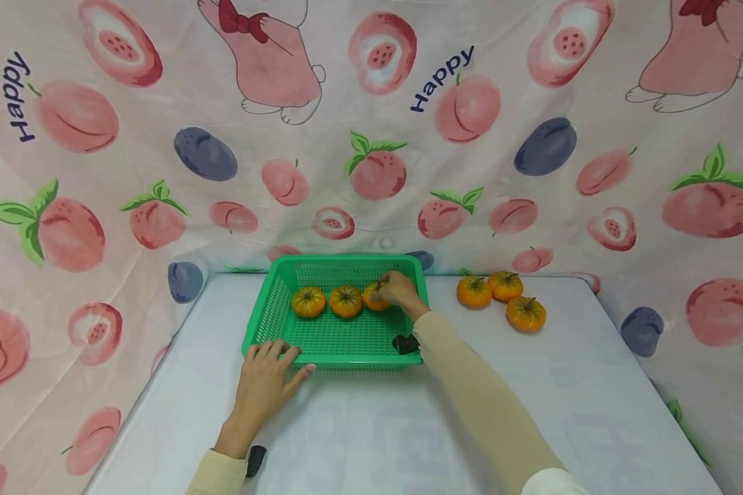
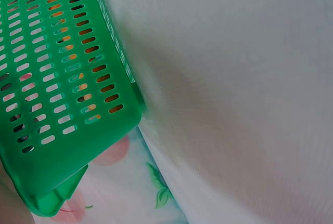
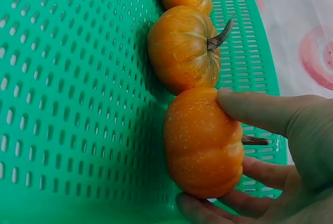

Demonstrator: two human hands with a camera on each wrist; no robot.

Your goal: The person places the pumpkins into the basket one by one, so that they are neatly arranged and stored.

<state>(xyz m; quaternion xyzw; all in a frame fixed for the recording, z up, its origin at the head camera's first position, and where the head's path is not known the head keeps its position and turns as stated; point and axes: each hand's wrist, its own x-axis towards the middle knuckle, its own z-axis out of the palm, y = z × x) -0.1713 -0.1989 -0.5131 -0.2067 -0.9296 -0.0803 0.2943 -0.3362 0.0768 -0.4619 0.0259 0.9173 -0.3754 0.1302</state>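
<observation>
A green plastic basket (image 1: 347,359) with slotted walls stands on the table and holds three small orange pumpkins in a row. In its right part, my right hand (image 1: 400,291) grips the rightmost pumpkin (image 3: 204,143), thumb on one side and fingers on the other. The middle pumpkin (image 3: 183,47) sits against it, and the left pumpkin (image 1: 308,302) lies beyond. My left hand (image 1: 267,381) rests on the basket's front left rim with its fingers spread and loosely bent. In the left wrist view only the basket's outer wall (image 2: 57,73) shows clearly.
Three more pumpkins, one of them nearest the front (image 1: 525,314), lie together on the white table (image 1: 569,399) right of the basket. A fruit-patterned cloth (image 1: 384,227) hangs behind the table and along its sides.
</observation>
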